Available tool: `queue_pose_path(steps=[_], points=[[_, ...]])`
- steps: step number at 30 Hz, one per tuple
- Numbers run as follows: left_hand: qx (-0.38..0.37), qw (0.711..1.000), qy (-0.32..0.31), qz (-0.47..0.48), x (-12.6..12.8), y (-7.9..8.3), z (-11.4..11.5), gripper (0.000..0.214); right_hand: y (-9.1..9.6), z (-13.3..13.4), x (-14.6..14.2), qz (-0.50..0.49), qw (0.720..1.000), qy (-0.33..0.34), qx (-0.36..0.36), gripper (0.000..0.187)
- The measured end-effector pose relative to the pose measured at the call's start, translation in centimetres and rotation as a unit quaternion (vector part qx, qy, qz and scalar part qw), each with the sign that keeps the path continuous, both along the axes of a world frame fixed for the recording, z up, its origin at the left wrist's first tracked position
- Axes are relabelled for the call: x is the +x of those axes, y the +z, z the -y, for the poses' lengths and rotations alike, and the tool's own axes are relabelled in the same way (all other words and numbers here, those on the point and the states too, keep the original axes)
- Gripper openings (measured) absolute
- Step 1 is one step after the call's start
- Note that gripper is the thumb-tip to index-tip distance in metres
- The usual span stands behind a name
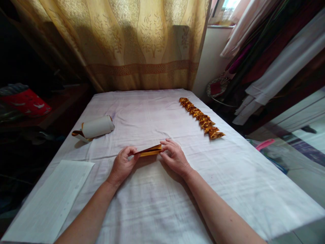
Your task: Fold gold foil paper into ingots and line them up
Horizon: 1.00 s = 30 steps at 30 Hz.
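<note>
A folded strip of gold paper (150, 150) lies low over the white cloth of the table (157, 203), held at both ends. My left hand (123, 163) pinches its left end with curled fingers. At its right end, the fingertips of my right hand (174, 156) are pressed on the strip. A row of several folded gold paper pieces (201, 118) runs along the table's far right side.
A white paper roll (96, 127) with a gold inner side lies at the far left. A white sheet (48, 203) rests at the near left corner. A patterned curtain (132, 44) hangs behind the table. Hanging clothes (269, 54) crowd the right.
</note>
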<state>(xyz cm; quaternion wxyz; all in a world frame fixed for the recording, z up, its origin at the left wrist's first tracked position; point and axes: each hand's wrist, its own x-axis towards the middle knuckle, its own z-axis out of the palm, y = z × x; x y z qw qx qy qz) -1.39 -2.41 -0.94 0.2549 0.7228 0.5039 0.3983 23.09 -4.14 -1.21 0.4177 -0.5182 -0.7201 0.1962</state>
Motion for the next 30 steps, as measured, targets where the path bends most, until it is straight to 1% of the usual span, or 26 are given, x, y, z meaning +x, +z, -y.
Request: queue_pose_path(steps=[3, 4, 5, 7, 9, 10, 11, 12, 13, 14, 15, 17, 21, 23, 26, 30], points=[[-0.045, 0.995, 0.014, 0.093, 0.4, 0.0, 0.1, 0.037, 0.7, 0.4, -0.7, -0.074, 0.997, 0.005, -0.027, 0.007], [-0.043, 0.993, 0.021, 0.108, 0.5, 0.1, 0.2, 0.042, 0.9, 0.5, -0.9, -0.1, 0.994, 0.004, -0.043, 0.008], [-0.025, 0.993, 0.034, 0.111, 0.6, 0.3, 0.3, 0.046, 1.0, 0.6, -1.2, -0.127, 0.99, 0.001, -0.059, 0.01], [0.055, 0.992, 0.077, 0.08, 0.8, 0.9, 0.6, 0.049, 1.2, 0.5, -1.5, -0.182, 0.98, -0.015, -0.083, 0.013], [0.167, 0.978, 0.122, 0.015, 1.0, 1.8, 1.2, 0.043, 1.1, 0.3, -1.7, -0.239, 0.965, -0.039, -0.098, 0.015], [0.212, 0.969, 0.126, -0.023, 1.2, 2.2, 1.6, 0.038, 1.1, 0.2, -1.7, -0.266, 0.957, -0.051, -0.106, 0.016], [0.241, 0.963, 0.109, -0.058, 1.5, 2.6, 2.0, 0.031, 1.1, 0.1, -1.8, -0.289, 0.949, -0.06, -0.114, 0.017], [0.249, 0.962, 0.072, -0.09, 1.9, 2.9, 2.4, 0.025, 1.1, 0.1, -1.8, -0.307, 0.942, -0.066, -0.121, 0.018], [0.247, 0.961, 0.026, -0.118, 2.2, 3.1, 2.8, 0.023, 1.1, 0.1, -1.9, -0.316, 0.938, -0.07, -0.124, 0.019], [0.242, 0.961, -0.01, -0.137, 2.7, 3.1, 3.2, 0.026, 1.2, 0.2, -1.9, -0.314, 0.938, -0.072, -0.125, 0.019], [0.234, 0.96, -0.03, -0.148, 3.0, 3.0, 3.5, 0.031, 1.4, 0.4, -2.0, -0.304, 0.943, -0.071, -0.119, 0.018], [0.215, 0.963, -0.041, -0.156, 3.7, 2.6, 3.8, 0.039, 1.8, 1.0, -2.3, -0.267, 0.958, -0.059, -0.084, 0.014], [0.165, 0.977, -0.027, -0.132, 4.1, 1.8, 3.8, 0.045, 2.4, 1.9, -2.9, -0.154, 0.988, -0.018, 0.013, 0.006], [0.134, 0.984, -0.017, -0.112, 4.0, 1.8, 3.7, 0.045, 2.4, 2.1, -3.1, -0.084, 0.996, 0.003, 0.032, 0.006], [0.097, 0.992, 0.014, -0.081, 3.8, 2.2, 3.6, 0.043, 2.0, 2.2, -3.2, -0.011, 0.998, 0.042, 0.051, 0.013], [0.085, 0.992, 0.048, -0.085, 3.4, 2.7, 3.4, 0.032, 1.6, 2.0, -3.1, 0.032, 0.995, 0.066, 0.072, 0.023]])
